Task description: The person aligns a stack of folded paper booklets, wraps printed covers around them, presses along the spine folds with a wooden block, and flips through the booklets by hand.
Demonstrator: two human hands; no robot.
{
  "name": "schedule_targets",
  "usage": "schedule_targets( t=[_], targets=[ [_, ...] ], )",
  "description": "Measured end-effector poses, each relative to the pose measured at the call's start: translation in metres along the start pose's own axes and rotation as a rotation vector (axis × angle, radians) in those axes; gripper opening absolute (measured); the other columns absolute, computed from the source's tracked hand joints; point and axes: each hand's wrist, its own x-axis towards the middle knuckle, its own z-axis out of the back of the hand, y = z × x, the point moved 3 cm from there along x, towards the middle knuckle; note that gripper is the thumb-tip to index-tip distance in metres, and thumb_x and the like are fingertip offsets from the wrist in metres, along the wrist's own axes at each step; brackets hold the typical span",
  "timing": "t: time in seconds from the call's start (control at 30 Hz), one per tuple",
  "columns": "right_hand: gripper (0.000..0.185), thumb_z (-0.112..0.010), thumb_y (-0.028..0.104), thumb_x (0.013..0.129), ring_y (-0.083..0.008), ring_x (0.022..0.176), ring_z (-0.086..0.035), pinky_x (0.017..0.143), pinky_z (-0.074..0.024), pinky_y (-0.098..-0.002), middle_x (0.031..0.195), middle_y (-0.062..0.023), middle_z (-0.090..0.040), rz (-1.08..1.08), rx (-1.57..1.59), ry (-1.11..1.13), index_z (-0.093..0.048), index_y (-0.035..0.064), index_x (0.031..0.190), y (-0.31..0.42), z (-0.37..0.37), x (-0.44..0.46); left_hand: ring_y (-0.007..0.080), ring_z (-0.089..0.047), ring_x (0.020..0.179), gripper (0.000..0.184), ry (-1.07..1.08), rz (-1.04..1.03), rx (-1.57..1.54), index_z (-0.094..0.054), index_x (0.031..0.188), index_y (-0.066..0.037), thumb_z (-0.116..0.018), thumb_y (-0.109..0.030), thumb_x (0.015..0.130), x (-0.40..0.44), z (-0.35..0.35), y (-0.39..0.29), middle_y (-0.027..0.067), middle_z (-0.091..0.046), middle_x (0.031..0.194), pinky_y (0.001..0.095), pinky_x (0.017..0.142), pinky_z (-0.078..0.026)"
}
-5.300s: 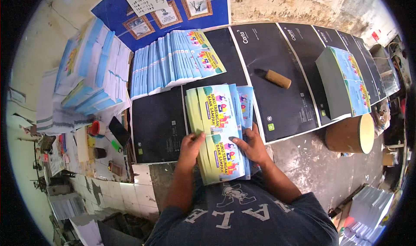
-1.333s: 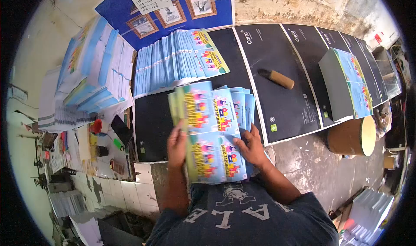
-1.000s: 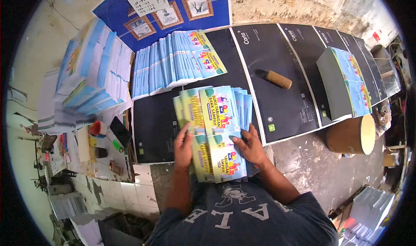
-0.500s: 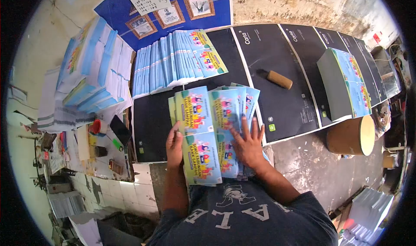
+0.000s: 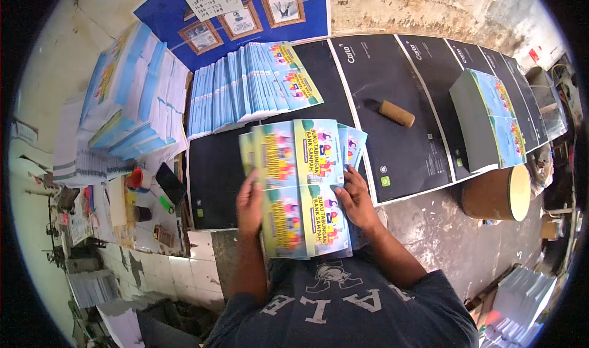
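Several printed booklets point(image 5: 322, 164) with yellow and blue covers lie between my hands, fanned and overlapping above my lap at the table's front edge. My left hand point(image 5: 249, 204) grips the left edge of the booklets, thumb on top; the covers there are slightly blurred. At the right edge, my right hand point(image 5: 357, 202) is closed on the booklets, its thumb on the top cover. Beyond them, a leaning row of the same booklets point(image 5: 239, 87) rests on the black table boards point(image 5: 218, 176).
A wooden cylinder point(image 5: 397, 113) lies mid-table. A tall stack of covers point(image 5: 491, 118) stands at the right, above a brown drum point(image 5: 497, 193). High paper piles point(image 5: 132, 96) rise at the left, near a red cup point(image 5: 136, 179) and a dark phone point(image 5: 171, 185).
My right hand, spread over the booklets half a second ago, now grips their right edge. The upper booklet lies further right, and the left covers have shifted slightly.
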Motion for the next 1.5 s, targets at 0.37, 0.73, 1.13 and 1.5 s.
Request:
schedule_targets(
  t=[0.37,0.73,1.13,1.5],
  targets=[
    [0.028,-0.068,0.024,0.088,-0.0382,0.146,-0.024,0.117,-0.0177,-0.0500,0.149,-0.0167,-0.043,-0.046,-0.157,0.090,-0.071,0.0020,0.105,0.019,0.002,0.000,0.0160,-0.052,0.118,0.040,0.080,-0.016,0.084,-0.051,0.141,-0.001,-0.054,-0.015,0.103,-0.006,-0.050,0.026,0.0106,-0.057,0.134,0.0318,0.103,-0.041],
    [0.039,-0.074,0.038,0.086,-0.0399,0.145,-0.025,0.115,-0.0189,-0.0518,0.145,-0.0225,-0.046,-0.074,-0.207,0.052,-0.073,-0.0012,0.088,0.031,-0.001,0.004,0.0123,-0.055,0.110,0.040,0.044,0.048,0.081,-0.050,0.141,-0.003,-0.053,-0.015,0.103,-0.009,-0.041,0.019,0.0084,-0.061,0.127,0.0299,0.098,-0.044],
    [0.050,-0.071,0.029,0.083,-0.0399,0.142,-0.029,0.114,-0.0192,-0.0567,0.143,-0.0196,-0.045,0.036,-0.297,0.025,-0.060,0.0097,0.127,0.024,-0.005,-0.002,0.0201,-0.055,0.122,0.045,0.000,-0.066,-0.121,-0.038,0.148,-0.002,-0.045,-0.014,0.105,0.000,0.034,-0.023,0.0135,-0.054,0.139,0.0373,0.105,-0.044],
    [0.035,-0.068,0.036,0.091,-0.0394,0.144,-0.027,0.115,-0.0190,-0.0501,0.143,-0.0259,-0.046,-0.072,-0.146,0.051,-0.076,0.0015,0.090,0.024,0.001,0.005,0.0161,-0.053,0.119,0.044,0.058,-0.040,0.147,-0.046,0.145,-0.003,-0.052,-0.013,0.103,-0.008,-0.038,0.007,0.0096,-0.056,0.137,0.0315,0.103,-0.042]
  ],
)
